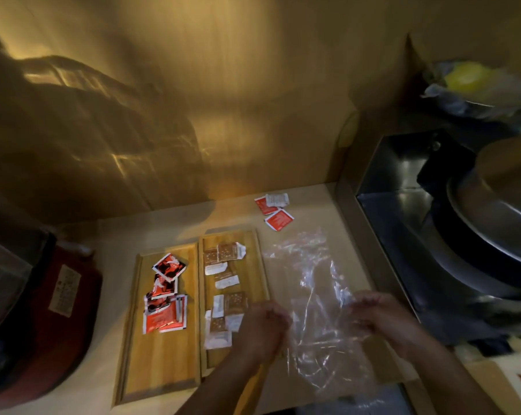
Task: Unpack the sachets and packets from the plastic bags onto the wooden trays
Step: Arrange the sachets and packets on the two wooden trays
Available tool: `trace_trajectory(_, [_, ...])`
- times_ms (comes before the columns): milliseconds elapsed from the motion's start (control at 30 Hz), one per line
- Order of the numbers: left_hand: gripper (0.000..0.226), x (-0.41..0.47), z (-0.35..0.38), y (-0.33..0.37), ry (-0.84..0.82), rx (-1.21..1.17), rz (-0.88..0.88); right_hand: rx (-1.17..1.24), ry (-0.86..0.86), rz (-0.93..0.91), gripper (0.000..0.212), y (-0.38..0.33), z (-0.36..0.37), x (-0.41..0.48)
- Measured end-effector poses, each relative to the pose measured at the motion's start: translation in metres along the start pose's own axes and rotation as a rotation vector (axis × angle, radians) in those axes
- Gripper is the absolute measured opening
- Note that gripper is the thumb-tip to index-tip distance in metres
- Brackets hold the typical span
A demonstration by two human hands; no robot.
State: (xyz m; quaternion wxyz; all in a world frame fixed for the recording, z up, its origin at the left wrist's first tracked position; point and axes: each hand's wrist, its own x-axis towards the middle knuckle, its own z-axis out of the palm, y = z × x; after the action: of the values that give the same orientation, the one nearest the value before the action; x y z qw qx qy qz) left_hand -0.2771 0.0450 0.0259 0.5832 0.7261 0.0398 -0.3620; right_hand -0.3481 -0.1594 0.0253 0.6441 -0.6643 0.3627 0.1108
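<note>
I judge it nearly done: both trays (163, 363) hold sachets (165, 298), three (274, 209) lie upper-centre on the worktop (313, 211), my hands (263, 327) grip the seemingly empty bag (316, 295).

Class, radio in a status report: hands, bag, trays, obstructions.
Both hands, left and right, gripping clear plastic bag. Sachets on both wooden trays. Three red-and-white sachets loose on counter.
</note>
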Motion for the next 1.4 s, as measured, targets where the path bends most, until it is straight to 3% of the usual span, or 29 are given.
trace_trajectory(133, [0.028, 0.010, 0.011, -0.025, -0.031, 0.291, -0.078, 0.016, 0.022, 0.115, 0.015, 0.034, 0.000, 0.003])
trace_trajectory(267, [0.020, 0.021, 0.014, -0.032, -0.048, 0.432, -0.060, -0.033, 0.085, 0.123, 0.014, 0.048, 0.002, 0.014])
trace_trajectory(433, [0.025, 0.026, 0.005, -0.017, -0.111, 0.462, -0.066, -0.294, 0.109, 0.031, 0.036, 0.040, -0.003, 0.028])
trace_trajectory(633, [0.018, 0.046, -0.024, 0.014, -0.063, 0.673, 0.057, -0.609, 0.117, -0.083, 0.026, 0.002, -0.001, 0.053])
trace_trajectory(833, [0.021, 0.096, -0.043, 0.066, 0.104, 0.744, 0.117, -0.688, 0.160, -0.182, 0.015, -0.056, 0.018, 0.099])
trace_trajectory(1033, [0.012, 0.150, -0.056, 0.113, 0.254, 0.717, 0.209, -0.621, 0.195, -0.235, 0.008, -0.118, 0.049, 0.148])
trace_trajectory(1133, [0.018, 0.180, -0.062, 0.127, 0.286, 0.713, 0.229, -0.578, 0.153, -0.257, 0.017, -0.137, 0.060, 0.179])
trace_trajectory(1200, [0.020, 0.199, -0.065, 0.130, 0.287, 0.716, 0.229, -0.582, 0.122, -0.302, 0.008, -0.148, 0.066, 0.202])
trace_trajectory(1400, [0.034, 0.249, -0.063, 0.128, 0.274, 0.751, 0.204, -0.682, 0.082, -0.340, 0.035, -0.171, 0.076, 0.248])
